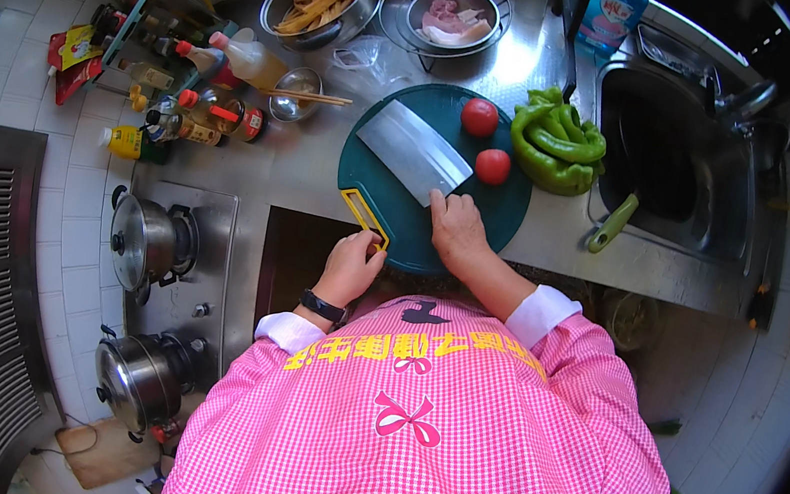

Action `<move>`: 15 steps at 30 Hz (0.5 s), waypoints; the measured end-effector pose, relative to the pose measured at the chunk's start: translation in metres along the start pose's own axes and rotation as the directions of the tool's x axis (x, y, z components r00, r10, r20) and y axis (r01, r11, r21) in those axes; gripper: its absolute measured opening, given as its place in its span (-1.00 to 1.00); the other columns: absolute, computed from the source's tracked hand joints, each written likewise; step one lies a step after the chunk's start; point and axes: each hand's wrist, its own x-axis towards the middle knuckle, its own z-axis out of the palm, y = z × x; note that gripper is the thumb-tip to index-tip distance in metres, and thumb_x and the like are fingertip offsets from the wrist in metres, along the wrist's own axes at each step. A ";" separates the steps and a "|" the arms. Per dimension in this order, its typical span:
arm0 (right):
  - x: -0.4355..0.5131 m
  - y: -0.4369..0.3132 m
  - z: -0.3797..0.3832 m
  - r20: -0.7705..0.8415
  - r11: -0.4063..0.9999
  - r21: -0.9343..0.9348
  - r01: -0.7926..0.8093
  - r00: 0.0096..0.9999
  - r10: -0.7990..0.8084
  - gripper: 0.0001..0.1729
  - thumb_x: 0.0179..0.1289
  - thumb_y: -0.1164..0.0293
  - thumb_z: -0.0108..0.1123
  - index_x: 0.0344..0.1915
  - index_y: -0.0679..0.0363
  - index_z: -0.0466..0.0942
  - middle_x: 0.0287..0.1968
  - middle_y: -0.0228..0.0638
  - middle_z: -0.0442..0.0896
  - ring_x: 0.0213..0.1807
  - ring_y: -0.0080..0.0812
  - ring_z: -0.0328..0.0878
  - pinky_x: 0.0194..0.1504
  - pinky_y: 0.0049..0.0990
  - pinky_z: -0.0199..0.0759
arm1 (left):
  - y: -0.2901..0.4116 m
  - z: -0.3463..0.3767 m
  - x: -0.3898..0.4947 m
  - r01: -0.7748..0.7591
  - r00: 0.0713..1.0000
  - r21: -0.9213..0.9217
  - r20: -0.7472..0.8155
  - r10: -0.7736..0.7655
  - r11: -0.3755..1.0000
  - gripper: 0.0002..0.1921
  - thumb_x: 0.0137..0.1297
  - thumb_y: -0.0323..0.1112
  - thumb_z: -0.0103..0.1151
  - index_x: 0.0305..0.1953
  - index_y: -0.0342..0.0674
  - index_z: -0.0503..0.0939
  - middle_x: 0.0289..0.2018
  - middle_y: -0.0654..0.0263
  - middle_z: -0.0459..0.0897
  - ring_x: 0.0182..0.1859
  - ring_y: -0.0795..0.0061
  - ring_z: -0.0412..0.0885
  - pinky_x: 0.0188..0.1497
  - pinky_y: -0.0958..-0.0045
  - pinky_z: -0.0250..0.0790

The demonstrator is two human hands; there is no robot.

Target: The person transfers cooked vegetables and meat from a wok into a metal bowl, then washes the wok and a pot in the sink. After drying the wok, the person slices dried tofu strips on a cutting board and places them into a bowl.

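Observation:
A round green cutting board with a yellow-edged handle lies on the steel counter. My left hand grips that handle at the board's near left edge. On the board rests a wide cleaver blade, slanting from upper left to lower right. My right hand is at the blade's near right end, its fingers around the cleaver's handle, which they hide. Two tomatoes, one farther and one nearer, sit on the board right of the blade. Green peppers are heaped against the board's right edge.
A sink is on the right, with a green-handled tool over its rim. Behind the board stand a bowl of raw meat and a pot of yellowish strips. Bottles and a small bowl with chopsticks stand left, above lidded pots.

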 end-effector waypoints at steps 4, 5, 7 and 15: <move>0.007 -0.013 -0.035 0.239 0.971 0.204 -0.125 0.968 0.075 -0.75 0.18 0.53 0.04 -0.11 0.23 0.36 -0.32 -0.01 0.50 -0.23 0.05 0.51 -0.19 -0.09 0.46 | -0.012 -0.002 0.002 0.037 0.997 -0.075 -0.059 -0.041 0.997 -0.77 0.18 -0.35 0.19 -0.19 -0.34 0.53 -0.33 0.07 0.64 -0.25 0.10 0.61 -0.19 0.22 0.45; 0.010 -0.014 -0.047 0.261 0.947 0.271 -0.170 0.960 0.098 -0.71 0.15 0.53 0.06 -0.09 0.23 0.36 -0.27 0.03 0.51 -0.20 0.08 0.51 -0.17 -0.09 0.45 | -0.017 -0.005 0.005 0.034 0.996 -0.073 -0.083 -0.040 0.997 -0.78 0.19 -0.36 0.20 -0.17 -0.33 0.54 -0.32 0.07 0.65 -0.24 0.15 0.63 -0.19 0.27 0.46; 0.015 -0.019 -0.067 0.307 0.878 0.402 -0.260 0.942 0.138 -0.63 0.09 0.52 0.11 -0.05 0.24 0.35 -0.19 0.09 0.53 -0.15 0.14 0.52 -0.12 -0.08 0.44 | -0.026 -0.019 0.015 0.032 0.991 -0.061 -0.132 -0.039 0.998 -0.78 0.22 -0.38 0.21 -0.13 -0.31 0.55 -0.30 0.09 0.67 -0.23 0.27 0.67 -0.19 0.38 0.48; 0.002 -0.005 -0.104 0.453 0.691 0.549 -0.471 0.862 0.227 -0.36 0.08 0.50 0.34 0.15 0.16 0.26 -0.29 -0.11 0.62 -0.28 -0.15 0.65 -0.19 -0.33 0.50 | -0.044 -0.098 0.108 -0.052 0.912 -0.224 -0.407 -0.045 0.973 -0.74 0.21 -0.35 0.21 -0.10 -0.28 0.54 -0.34 0.07 0.69 -0.26 0.13 0.67 -0.22 0.24 0.49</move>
